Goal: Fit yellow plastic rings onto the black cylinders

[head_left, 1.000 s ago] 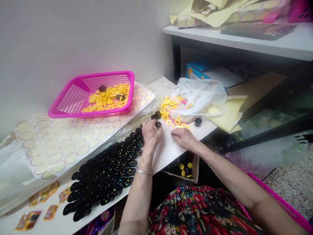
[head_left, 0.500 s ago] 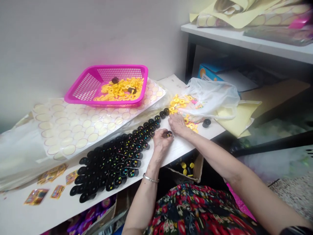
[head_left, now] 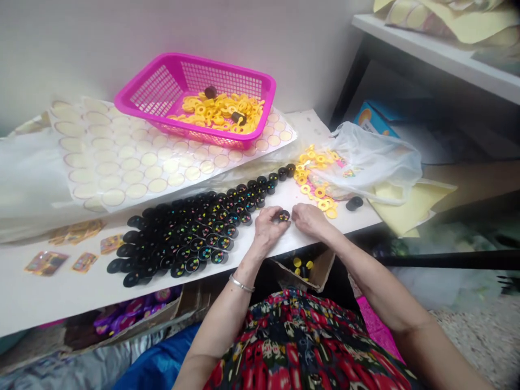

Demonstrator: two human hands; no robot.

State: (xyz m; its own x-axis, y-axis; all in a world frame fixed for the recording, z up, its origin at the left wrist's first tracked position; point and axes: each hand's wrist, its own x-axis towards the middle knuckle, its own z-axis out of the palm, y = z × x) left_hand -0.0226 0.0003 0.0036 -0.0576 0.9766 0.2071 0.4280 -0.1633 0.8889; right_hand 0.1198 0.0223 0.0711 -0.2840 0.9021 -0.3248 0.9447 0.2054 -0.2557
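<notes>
Between the thumb and fingers of my left hand (head_left: 267,228) is a small round black cup (head_left: 284,216) with colourful bits inside, its open side facing up. My right hand (head_left: 311,221) is close beside that cup, its fingers pinched together; whatever they hold is hidden. To the left stand tight rows of similar black cups (head_left: 203,232), many with coloured bits in them. Loose yellow ring-shaped pieces (head_left: 319,192) lie on the white table (head_left: 260,254) just beyond my right hand. A lone black cup (head_left: 355,203) rests on its side farther right.
A pink basket (head_left: 195,123) of yellow pieces sits on sticker sheets (head_left: 134,173) at the back. A clear plastic bag (head_left: 377,157) and yellow paper (head_left: 406,208) lie right. Small printed packets (head_left: 46,263) are at left; an open carton (head_left: 325,271) is below the table edge.
My right hand has drawn back from the yellow pieces towards the cup in my left hand. My left hand still holds that cup. The view has shifted, with the table higher in it.
</notes>
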